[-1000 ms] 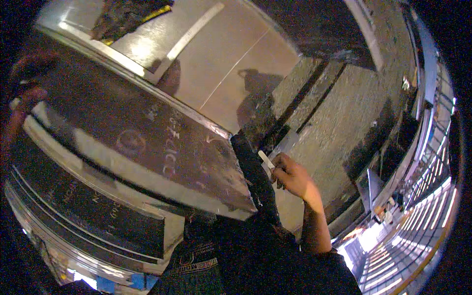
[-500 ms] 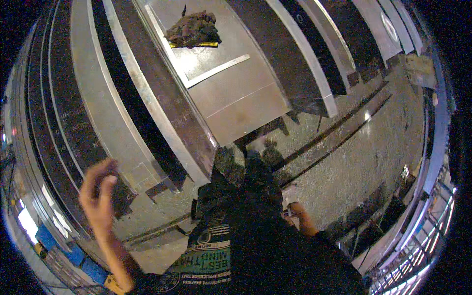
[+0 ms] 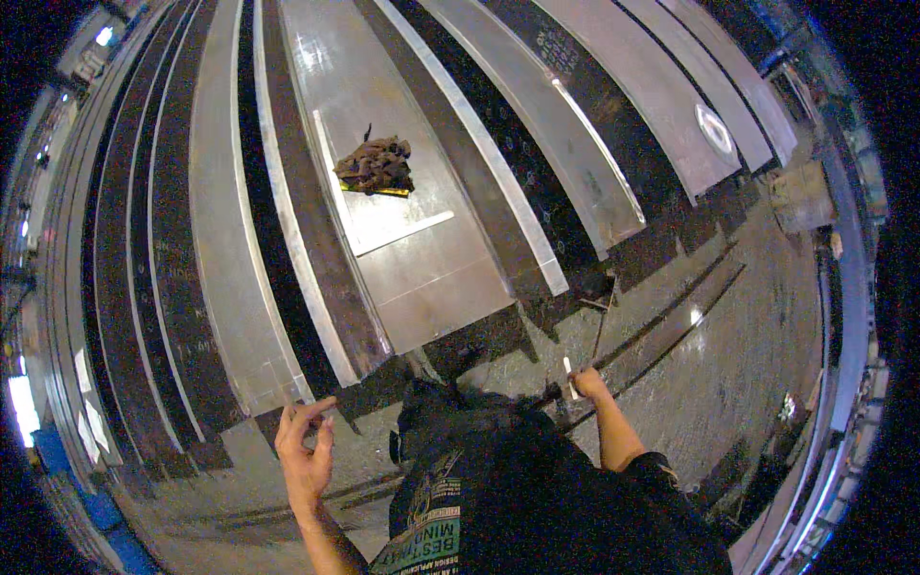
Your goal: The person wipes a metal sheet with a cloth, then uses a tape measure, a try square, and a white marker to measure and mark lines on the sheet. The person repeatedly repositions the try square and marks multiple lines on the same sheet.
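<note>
My left hand [image 3: 305, 455] is raised near the close ends of the steel beams at the left, with its fingers apart and nothing in them. My right hand [image 3: 588, 385] is closed round a slim white stick [image 3: 568, 366], too small to tell whether it is chalk or a marker. Ahead, on the middle beam's pale steel plate [image 3: 436, 305], lies an L-shaped metal square [image 3: 407, 232]. Inside its corner sits a crumpled brown bundle [image 3: 376, 163], like cloth or leather gloves, over something with a yellow edge.
Long steel beams [image 3: 225, 192] stand side by side, running away from me, with dark gaps between. A rough concrete floor [image 3: 690, 383] stretches to the right, with dark bars across it. A thin upright rod [image 3: 600, 321] stands beyond my right hand. Blue objects [image 3: 91, 498] show at the lower left.
My left hand has come inward to the right and lower in the picture. My right hand has moved forward from beside my body, and the white stick now shows clearly. The view has shifted.
</note>
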The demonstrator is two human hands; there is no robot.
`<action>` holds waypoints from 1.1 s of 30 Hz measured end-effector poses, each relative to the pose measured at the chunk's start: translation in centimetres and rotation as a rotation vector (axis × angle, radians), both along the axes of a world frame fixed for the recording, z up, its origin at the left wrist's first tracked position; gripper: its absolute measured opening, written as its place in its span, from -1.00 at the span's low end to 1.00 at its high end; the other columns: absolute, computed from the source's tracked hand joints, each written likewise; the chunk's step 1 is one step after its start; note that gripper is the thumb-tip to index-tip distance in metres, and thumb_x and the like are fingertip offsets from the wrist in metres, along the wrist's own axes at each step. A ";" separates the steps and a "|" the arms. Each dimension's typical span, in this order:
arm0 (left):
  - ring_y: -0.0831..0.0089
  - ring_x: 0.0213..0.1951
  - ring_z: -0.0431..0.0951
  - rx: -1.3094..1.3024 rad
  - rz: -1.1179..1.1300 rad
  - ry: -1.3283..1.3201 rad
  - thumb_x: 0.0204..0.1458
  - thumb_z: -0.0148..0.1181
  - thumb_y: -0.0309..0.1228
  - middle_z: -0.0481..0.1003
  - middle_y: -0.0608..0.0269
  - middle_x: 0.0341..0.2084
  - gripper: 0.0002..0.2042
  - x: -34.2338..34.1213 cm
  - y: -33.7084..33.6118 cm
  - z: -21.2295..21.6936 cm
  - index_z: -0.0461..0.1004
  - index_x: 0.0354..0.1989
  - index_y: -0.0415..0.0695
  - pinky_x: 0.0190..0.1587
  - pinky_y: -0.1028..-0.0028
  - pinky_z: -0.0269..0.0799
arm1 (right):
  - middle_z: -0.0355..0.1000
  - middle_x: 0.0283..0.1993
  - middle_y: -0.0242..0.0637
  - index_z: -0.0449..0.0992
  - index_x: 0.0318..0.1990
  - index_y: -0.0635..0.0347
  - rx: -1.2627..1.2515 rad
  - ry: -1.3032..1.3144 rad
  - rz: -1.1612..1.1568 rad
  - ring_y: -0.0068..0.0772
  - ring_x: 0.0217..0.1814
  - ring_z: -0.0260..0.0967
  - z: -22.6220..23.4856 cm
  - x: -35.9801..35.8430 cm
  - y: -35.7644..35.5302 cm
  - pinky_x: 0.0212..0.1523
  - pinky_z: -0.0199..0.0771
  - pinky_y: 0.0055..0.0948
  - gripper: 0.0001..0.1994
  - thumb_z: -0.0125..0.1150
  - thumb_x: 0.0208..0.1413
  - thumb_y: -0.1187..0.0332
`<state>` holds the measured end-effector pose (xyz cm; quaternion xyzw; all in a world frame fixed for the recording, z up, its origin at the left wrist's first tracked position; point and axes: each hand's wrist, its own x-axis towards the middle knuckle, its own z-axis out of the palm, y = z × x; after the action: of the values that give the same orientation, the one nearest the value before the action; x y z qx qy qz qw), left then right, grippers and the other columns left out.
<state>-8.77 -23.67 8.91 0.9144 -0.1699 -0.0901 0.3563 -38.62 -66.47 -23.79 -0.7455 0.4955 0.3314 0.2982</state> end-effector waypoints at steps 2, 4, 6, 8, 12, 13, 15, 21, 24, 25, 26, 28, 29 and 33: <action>0.34 -0.31 0.46 -0.068 0.027 0.018 -0.10 0.24 -0.53 0.48 0.14 -0.37 -0.72 0.0 -0.4 -1.1 0.57 -0.14 -0.17 -0.18 0.41 0.38 | 0.49 -0.24 0.17 0.56 -0.26 0.33 0.028 -0.010 0.479 0.15 -0.13 0.47 -6.6 -6.3 -3.4 -0.07 0.44 -0.08 -0.60 0.09 0.07 0.10; 0.34 -0.27 0.47 -0.081 0.101 0.003 -0.08 0.23 -0.53 0.49 0.13 -0.33 -0.71 -0.6 0.5 -1.3 0.56 -0.11 -0.18 -0.13 0.41 0.38 | 0.50 -0.20 0.12 0.58 -0.27 0.27 -0.094 -0.049 0.129 0.17 -0.14 0.46 -5.9 -4.3 -0.4 -0.06 0.44 -0.05 -0.65 0.06 0.02 0.15; 0.32 -0.19 0.49 -0.139 0.149 0.015 -0.01 0.19 -0.51 0.50 0.12 -0.27 -0.72 -0.6 1.1 -1.8 0.53 -0.07 -0.19 -0.06 0.40 0.38 | 0.50 -0.20 0.10 0.57 -0.27 0.28 0.043 -0.075 -0.031 0.12 -0.13 0.46 -6.1 -5.1 0.1 -0.07 0.44 -0.06 -0.66 0.05 0.01 0.17; 0.33 -0.19 0.49 -0.125 0.203 0.061 0.00 0.19 -0.50 0.50 0.13 -0.25 -0.72 -0.6 1.6 -1.5 0.53 -0.07 -0.19 -0.06 0.41 0.38 | 0.51 -0.21 0.07 0.57 -0.27 0.30 0.136 -0.098 -0.035 0.07 -0.13 0.47 -6.7 -6.0 0.6 -0.07 0.44 -0.07 -0.67 0.05 0.00 0.20; 0.34 -0.20 0.50 -0.122 0.160 0.025 0.02 0.20 -0.48 0.51 0.13 -0.25 -0.72 1.7 1.6 -3.9 0.53 -0.07 -0.18 -0.08 0.41 0.39 | 0.52 -0.23 0.02 0.55 -0.27 0.33 0.132 -0.144 0.013 -0.03 -0.13 0.48 -8.7 -9.9 -0.9 -0.07 0.44 -0.10 -0.68 0.04 -0.02 0.24; 0.34 -0.21 0.50 -0.141 0.163 0.050 0.01 0.20 -0.48 0.51 0.13 -0.25 -0.73 2.4 1.5 -4.4 0.54 -0.07 -0.18 -0.09 0.41 0.39 | 0.53 -0.23 0.00 0.55 -0.27 0.33 0.112 -0.146 0.059 -0.06 -0.13 0.48 -8.9 -10.5 -1.5 -0.07 0.44 -0.10 -0.68 0.04 -0.02 0.25; 0.33 -0.23 0.51 -0.110 0.183 0.068 0.01 0.20 -0.48 0.51 0.13 -0.25 -0.73 3.9 1.1 -3.9 0.54 -0.07 -0.17 -0.10 0.41 0.40 | 0.53 -0.30 -0.02 0.54 -0.30 0.36 0.121 -0.160 0.111 -0.17 -0.17 0.50 -5.6 -5.9 1.8 -0.10 0.44 -0.13 -0.69 0.02 -0.01 0.26; 0.33 -0.25 0.52 -0.080 -0.030 -0.023 0.01 0.19 -0.52 0.51 0.12 -0.26 -0.75 10.1 -1.8 -4.1 0.55 -0.10 -0.18 -0.14 0.41 0.42 | 0.47 -0.42 0.06 0.53 -0.39 0.30 0.023 -0.071 0.151 0.00 -0.36 0.45 -0.5 0.8 4.1 -0.28 0.37 -0.08 -0.68 -0.04 0.05 0.20; 0.31 -0.25 0.53 -0.096 -0.135 -0.070 0.01 0.19 -0.54 0.51 0.12 -0.28 -0.77 11.7 -3.1 -4.4 0.55 -0.13 -0.19 -0.18 0.40 0.44 | 0.42 -0.51 -0.03 0.49 -0.37 0.30 -0.018 -0.268 -0.014 -0.06 -0.52 0.39 -3.0 0.8 5.1 -0.43 0.42 -0.15 -0.75 -0.06 0.07 0.31; 0.30 -0.26 0.53 -0.120 -0.152 -0.058 0.01 0.19 -0.55 0.50 0.12 -0.29 -0.78 12.0 -3.4 -4.8 0.55 -0.14 -0.19 -0.19 0.40 0.45 | 0.40 -0.53 -0.07 0.48 -0.38 0.31 0.022 -0.311 -0.007 -0.10 -0.55 0.38 -5.2 -1.3 4.3 -0.47 0.42 -0.17 -0.77 -0.07 0.06 0.34; 0.29 -0.26 0.53 -0.166 -0.164 -0.040 0.00 0.19 -0.55 0.50 0.11 -0.29 -0.79 12.2 -3.5 -5.8 0.55 -0.15 -0.19 -0.20 0.40 0.46 | 0.39 -0.54 -0.12 0.46 -0.38 0.31 0.041 -0.346 0.008 -0.13 -0.58 0.37 -7.5 -5.0 1.9 -0.52 0.42 -0.20 -0.79 -0.07 0.06 0.36; 0.27 -0.27 0.53 -0.158 -0.179 -0.077 0.00 0.19 -0.55 0.50 0.10 -0.29 -0.80 12.4 -3.2 -5.8 0.55 -0.16 -0.19 -0.23 0.40 0.47 | 0.37 -0.55 -0.21 0.43 -0.40 0.32 0.056 -0.381 -0.019 -0.21 -0.61 0.35 -8.2 -4.5 3.0 -0.59 0.38 -0.25 -0.81 -0.06 0.05 0.38; 0.27 -0.26 0.53 -0.154 -0.168 -0.071 0.00 0.19 -0.55 0.50 0.10 -0.29 -0.80 12.4 -3.0 -5.9 0.55 -0.16 -0.19 -0.23 0.41 0.47 | 0.36 -0.55 -0.26 0.42 -0.41 0.33 0.053 -0.389 -0.036 -0.25 -0.62 0.34 -7.9 -4.8 3.3 -0.62 0.37 -0.28 -0.83 -0.06 0.04 0.39; 0.27 -0.25 0.54 -0.129 -0.124 -0.058 0.01 0.19 -0.56 0.51 0.09 -0.27 -0.80 12.4 -2.6 -5.8 0.55 -0.16 -0.19 -0.22 0.41 0.46 | 0.38 -0.54 -0.24 0.45 -0.36 0.26 0.028 -0.234 -0.262 -0.26 -0.60 0.34 -4.7 -4.0 4.6 -0.59 0.34 -0.27 -0.81 -0.01 0.02 0.32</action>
<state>3.60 -26.24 3.09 0.8795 -0.2418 -0.0744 0.4031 -42.66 -61.87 -28.49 -0.7039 0.5457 0.2074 0.4047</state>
